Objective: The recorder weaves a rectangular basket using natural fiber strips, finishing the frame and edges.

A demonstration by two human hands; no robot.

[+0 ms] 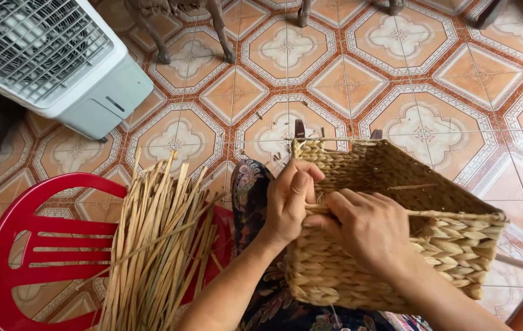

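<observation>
While both hands grip one strand at the rim of the basket point(390, 233) in the frame's centre, left hand point(289, 205) pinching and right hand point(368, 227) clenched, overpulling risks snapping that dry strand point(451, 214) or loosening the weave.

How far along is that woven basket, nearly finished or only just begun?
It looks well along. The basket already has full woven walls and a braided rim on the far and right sides. In hand: the left hand and right hand pinch a straw strand at the near rim. Probably left: that near edge. A bundle of loose straw lies on the red chair.
</observation>
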